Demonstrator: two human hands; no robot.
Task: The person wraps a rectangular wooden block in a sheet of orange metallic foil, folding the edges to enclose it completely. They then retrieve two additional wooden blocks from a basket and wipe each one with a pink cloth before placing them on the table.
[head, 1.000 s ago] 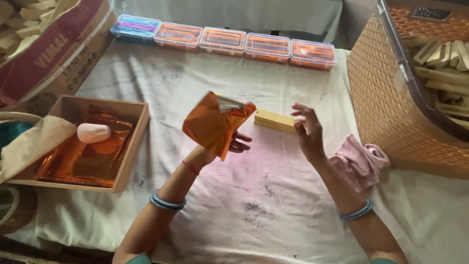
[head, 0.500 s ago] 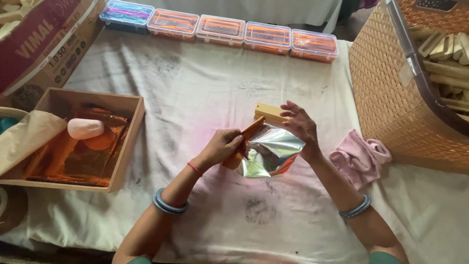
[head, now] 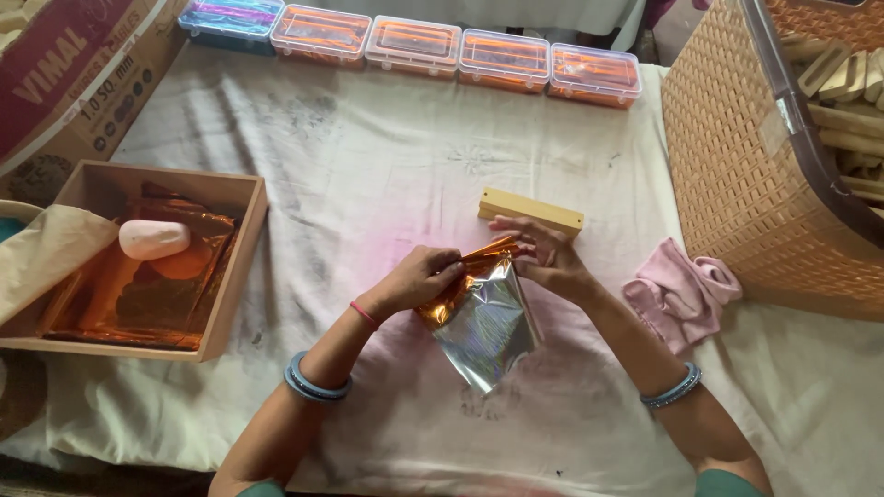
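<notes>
Both hands work mid-frame over the cloth-covered table (head: 368, 166). Left hand (head: 419, 281) pinches the top edge of a foil sheet (head: 483, 322), fingers (head: 451, 267) clenched on the orange fold. Right hand (head: 543, 258) grips the same edge from 3 o'clock, fingers curled over it. So the sheet hangs between the two hands, its silver face down toward 6 o'clock, orange side showing only at the crease. Held at the top edge like that, probably to keep the fold line taut and straight.

Yellow wooden block (head: 531, 210) lies flat on the table at 12 o'clock of the right hand, just beside the fingertips; whether it touches them I cannot tell. Likely parked there for easy reach.

Pink cloth (head: 681, 290) bunched at 3 o'clock of the right hand, near the wrist. Woven basket (head: 746, 175) at 2 o'clock, holding pale wooden sticks (head: 843, 87). Row of clear plastic boxes (head: 414, 46) runs along the far table edge at 12 o'clock, most with orange contents. Wooden tray (head: 235, 262) at 9 o'clock, well apart from the hands, carries more orange foil with a pink oval lump (head: 154, 238) on top, seemingly as a weight. Cardboard carton (head: 74, 74) at 10 o'clock.
</notes>
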